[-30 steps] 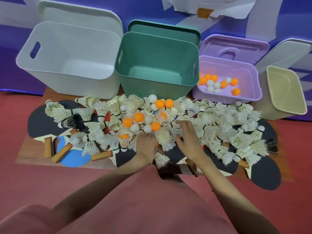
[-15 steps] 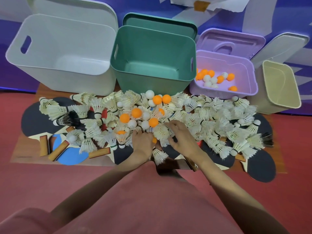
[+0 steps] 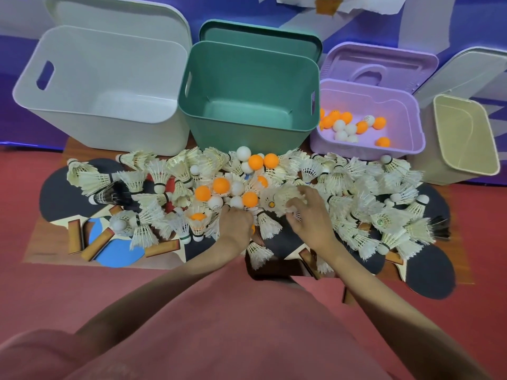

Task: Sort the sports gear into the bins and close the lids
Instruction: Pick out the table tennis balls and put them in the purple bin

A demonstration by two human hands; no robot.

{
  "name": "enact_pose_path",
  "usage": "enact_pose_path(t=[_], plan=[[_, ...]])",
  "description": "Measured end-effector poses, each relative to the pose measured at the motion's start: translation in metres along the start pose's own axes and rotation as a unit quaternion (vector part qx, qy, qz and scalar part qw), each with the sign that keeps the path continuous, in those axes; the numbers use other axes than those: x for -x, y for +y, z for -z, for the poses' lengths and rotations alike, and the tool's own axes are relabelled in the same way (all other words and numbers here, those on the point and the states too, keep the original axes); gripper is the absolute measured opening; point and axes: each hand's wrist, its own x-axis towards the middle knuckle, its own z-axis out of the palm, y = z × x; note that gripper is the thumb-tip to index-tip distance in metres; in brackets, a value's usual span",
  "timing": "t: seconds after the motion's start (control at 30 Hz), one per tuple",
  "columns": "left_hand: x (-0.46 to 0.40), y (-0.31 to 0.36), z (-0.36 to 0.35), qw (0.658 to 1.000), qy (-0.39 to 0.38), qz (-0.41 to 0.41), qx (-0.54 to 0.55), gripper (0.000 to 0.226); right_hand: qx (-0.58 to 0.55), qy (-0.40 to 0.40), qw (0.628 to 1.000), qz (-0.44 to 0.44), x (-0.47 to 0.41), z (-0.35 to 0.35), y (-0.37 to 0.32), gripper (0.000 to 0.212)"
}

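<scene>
A heap of white shuttlecocks [image 3: 354, 185], orange and white table tennis balls [image 3: 220, 185] and paddles [image 3: 61, 194] covers a low wooden board. My left hand [image 3: 236, 223] is knuckles-up in the middle of the heap, fingers curled down; an orange ball [image 3: 252, 229] peeks out beside its palm. My right hand [image 3: 308, 212] curls its fingers round a shuttlecock [image 3: 279, 198]. Behind stand a white bin [image 3: 101, 124] and a green bin [image 3: 247, 133], both with nothing inside, a purple bin [image 3: 367, 149] holding several balls, and a beige bin [image 3: 491, 149].
Each bin's lid leans on the blue wall behind it: white lid [image 3: 118, 20], green lid [image 3: 260, 37], purple lid [image 3: 378, 64], pale lid [image 3: 466, 69]. A blue paddle [image 3: 118, 252] and wooden handles lie at the front left. Red floor surrounds the board.
My right hand has shifted forward and left and now closes on a shuttlecock. My left hand has stayed in about the same spot among the balls.
</scene>
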Motion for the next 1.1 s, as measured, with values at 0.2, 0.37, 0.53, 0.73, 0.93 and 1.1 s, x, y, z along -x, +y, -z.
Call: enact_pose_path(t=[0.2,0.37,0.53,0.73,0.93,1.1], plan=[[-0.013,0.016,0.0,0.998,-0.05,0.043,-0.02,0.027,0.035,0.039,0.995,-0.088,0.012,0.005,0.016,0.024],[-0.013,0.016,-0.001,0.999,-0.047,0.027,0.002,0.041,0.057,0.02,0.986,-0.158,0.004,0.002,0.014,0.02],[-0.004,-0.002,0.012,0.99,0.004,0.01,0.139,0.049,-0.014,0.017,0.975,-0.219,-0.003,0.001,-0.002,0.051],[0.019,-0.045,0.033,0.95,0.163,0.042,0.263,0.038,-0.057,-0.027,0.998,-0.015,-0.018,-0.005,-0.036,0.042],[0.03,-0.078,0.035,0.914,0.182,0.13,0.337,0.018,0.05,-0.173,0.977,0.114,-0.049,-0.037,-0.064,0.044],[0.034,-0.101,0.031,0.902,0.199,0.16,0.348,0.006,0.188,-0.2,0.955,0.11,-0.067,-0.044,-0.07,0.045]])
